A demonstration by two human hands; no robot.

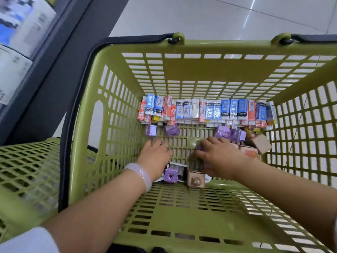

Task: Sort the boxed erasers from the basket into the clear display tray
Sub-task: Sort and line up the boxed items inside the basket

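While both arms reach down into the green basket (109, 73), my left hand (155, 156) lies flat on the basket floor near its middle, fingers straight and holding nothing. Along the far wall stands the row of boxed erasers (206, 111), red and blue, well beyond my fingertips. My right hand (218, 156) curls round a small purple box (199, 148). Better to reach past these trinkets and pinch one eraser cleanly.
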